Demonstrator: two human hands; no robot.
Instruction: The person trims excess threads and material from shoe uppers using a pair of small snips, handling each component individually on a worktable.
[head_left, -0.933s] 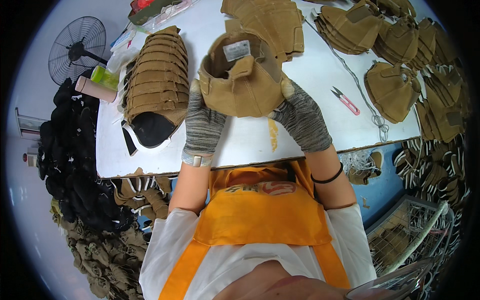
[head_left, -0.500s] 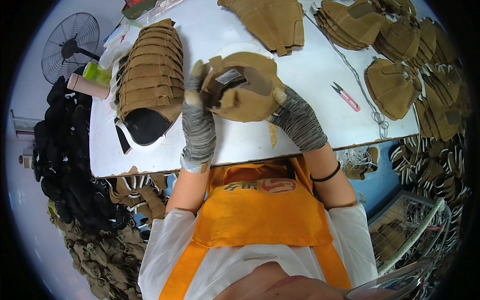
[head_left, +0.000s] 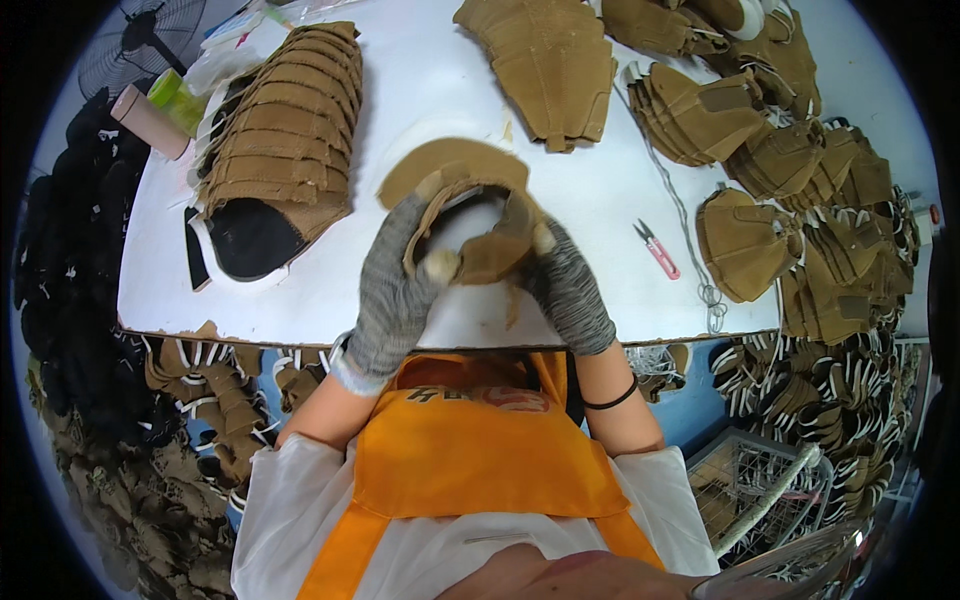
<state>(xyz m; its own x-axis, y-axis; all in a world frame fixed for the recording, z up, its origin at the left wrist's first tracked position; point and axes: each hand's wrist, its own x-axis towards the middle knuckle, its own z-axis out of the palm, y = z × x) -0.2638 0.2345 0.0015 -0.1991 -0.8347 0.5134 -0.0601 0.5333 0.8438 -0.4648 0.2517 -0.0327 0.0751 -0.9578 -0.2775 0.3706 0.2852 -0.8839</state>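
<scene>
A brown cloth cap (head_left: 497,250) is held between both hands above the white table, its round opening facing up and its curved brim (head_left: 430,168) pointing away from me. My left hand (head_left: 395,285), in a grey knitted glove with pale fingertips, grips the left side, thumb by the opening's near edge. On the right side, my right hand (head_left: 572,290), gloved alike, holds the rim with its thumb up. The fingers under the cap are hidden. To the left lies a long nested stack of brown caps (head_left: 290,120) with a black-lined opening at its near end.
Pink-handled thread snips (head_left: 657,250) lie right of my hands, beside a grey cord (head_left: 680,200). Layered brown cloth panels (head_left: 550,70) rest at the far middle. More brown pieces (head_left: 748,245) are piled right. A pink cup (head_left: 150,122) and a fan (head_left: 140,35) stand left.
Both hands have turned the cap so its opening faces up and the brim shows at the far side. My left fingers have moved onto the rim. The whole view has shifted.
</scene>
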